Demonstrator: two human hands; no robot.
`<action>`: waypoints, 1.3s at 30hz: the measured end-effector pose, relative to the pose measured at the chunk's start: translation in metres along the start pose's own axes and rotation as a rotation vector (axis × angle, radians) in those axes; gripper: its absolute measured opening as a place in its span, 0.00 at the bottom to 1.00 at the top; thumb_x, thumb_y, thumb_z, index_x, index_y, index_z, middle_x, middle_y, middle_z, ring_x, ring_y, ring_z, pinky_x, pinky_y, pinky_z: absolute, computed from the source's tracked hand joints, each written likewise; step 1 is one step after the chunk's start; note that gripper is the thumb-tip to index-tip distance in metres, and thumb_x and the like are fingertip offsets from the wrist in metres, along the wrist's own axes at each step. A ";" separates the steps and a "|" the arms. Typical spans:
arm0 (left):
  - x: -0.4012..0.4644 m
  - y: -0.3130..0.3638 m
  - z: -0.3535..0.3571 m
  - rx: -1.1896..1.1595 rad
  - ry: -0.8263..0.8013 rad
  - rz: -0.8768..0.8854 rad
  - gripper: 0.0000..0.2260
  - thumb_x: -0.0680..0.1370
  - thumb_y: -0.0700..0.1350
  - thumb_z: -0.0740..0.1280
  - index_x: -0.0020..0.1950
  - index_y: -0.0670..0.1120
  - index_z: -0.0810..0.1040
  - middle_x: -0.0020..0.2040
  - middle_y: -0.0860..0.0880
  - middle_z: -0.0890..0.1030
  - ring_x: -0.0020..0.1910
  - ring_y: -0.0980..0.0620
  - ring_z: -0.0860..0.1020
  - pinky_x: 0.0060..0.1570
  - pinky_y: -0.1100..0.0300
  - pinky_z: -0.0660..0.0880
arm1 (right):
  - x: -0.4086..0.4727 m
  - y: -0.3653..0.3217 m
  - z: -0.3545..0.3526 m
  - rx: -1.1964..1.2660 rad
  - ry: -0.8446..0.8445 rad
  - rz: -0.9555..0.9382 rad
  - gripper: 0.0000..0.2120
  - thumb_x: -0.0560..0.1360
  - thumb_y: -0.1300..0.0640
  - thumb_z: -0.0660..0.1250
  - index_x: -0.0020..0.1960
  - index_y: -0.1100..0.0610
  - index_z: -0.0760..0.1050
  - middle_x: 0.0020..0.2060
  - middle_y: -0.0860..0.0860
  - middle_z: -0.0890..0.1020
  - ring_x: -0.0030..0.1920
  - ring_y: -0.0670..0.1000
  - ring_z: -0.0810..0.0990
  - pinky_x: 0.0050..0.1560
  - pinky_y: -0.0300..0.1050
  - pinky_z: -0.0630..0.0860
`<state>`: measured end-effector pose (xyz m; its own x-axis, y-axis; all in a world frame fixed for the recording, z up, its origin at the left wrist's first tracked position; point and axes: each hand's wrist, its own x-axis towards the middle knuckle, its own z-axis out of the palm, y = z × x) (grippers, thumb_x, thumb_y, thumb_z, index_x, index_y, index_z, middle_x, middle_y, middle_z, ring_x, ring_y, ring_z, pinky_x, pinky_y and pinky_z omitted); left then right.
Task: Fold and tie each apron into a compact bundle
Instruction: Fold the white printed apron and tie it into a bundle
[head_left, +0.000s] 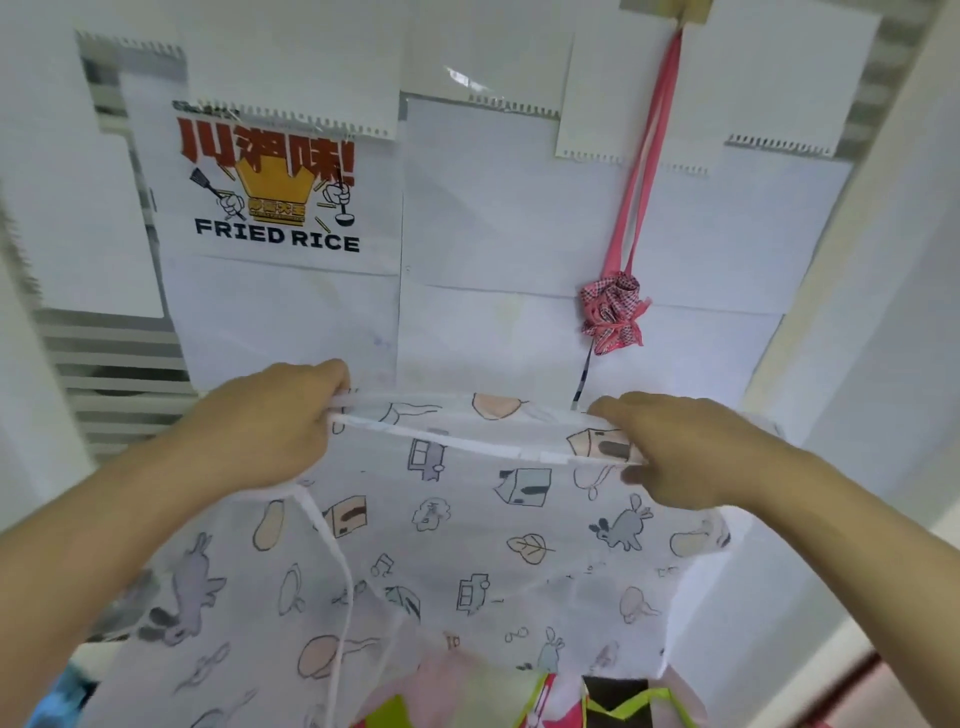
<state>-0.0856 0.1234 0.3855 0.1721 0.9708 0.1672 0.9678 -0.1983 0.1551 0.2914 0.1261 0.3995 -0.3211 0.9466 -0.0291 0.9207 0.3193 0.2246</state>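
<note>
A person's left hand (270, 421) and right hand (670, 452) each grip one end of the folded top edge of a white cartoon-print apron (467, 545), fingers curled round the cloth, holding it up before a paper-covered wall. A pink tied apron bundle (613, 312) hangs there beside a "Fried Rice" poster (275, 192).

Both hands hold up a white apron (467, 545) printed with rabbits, leaves and little houses: the left hand (270, 421) grips its folded top edge at the left, the right hand (670, 447) pinches it at the right. A white tie string (337, 561) dangles down the cloth. On the far wall hang a "FRIED RICE" poster (275, 187) and, to its right, a pink bundled apron (615, 312) on pink straps.
</note>
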 end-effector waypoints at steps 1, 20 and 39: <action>-0.002 0.003 0.000 0.069 -0.040 0.047 0.02 0.84 0.49 0.59 0.52 0.56 0.68 0.43 0.55 0.76 0.39 0.56 0.75 0.34 0.58 0.68 | 0.002 0.006 -0.002 -0.006 -0.015 0.015 0.11 0.78 0.53 0.68 0.56 0.42 0.69 0.49 0.43 0.75 0.52 0.51 0.77 0.51 0.52 0.78; 0.015 -0.001 -0.027 0.171 0.355 -0.076 0.11 0.77 0.36 0.65 0.53 0.50 0.72 0.42 0.53 0.74 0.36 0.50 0.74 0.32 0.56 0.67 | -0.010 0.022 -0.027 0.169 0.425 0.271 0.05 0.70 0.62 0.64 0.41 0.52 0.72 0.37 0.49 0.77 0.41 0.58 0.76 0.38 0.46 0.71; 0.057 -0.036 -0.052 0.028 0.398 -0.079 0.11 0.76 0.33 0.66 0.43 0.50 0.76 0.40 0.47 0.79 0.39 0.43 0.76 0.40 0.52 0.76 | 0.036 0.059 -0.041 0.139 0.552 0.312 0.08 0.70 0.64 0.65 0.45 0.53 0.76 0.37 0.53 0.77 0.43 0.63 0.77 0.41 0.48 0.70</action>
<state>-0.1205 0.1784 0.4404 0.0179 0.8536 0.5207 0.9808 -0.1162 0.1567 0.3246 0.1771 0.4516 -0.0671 0.8450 0.5306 0.9974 0.0711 0.0128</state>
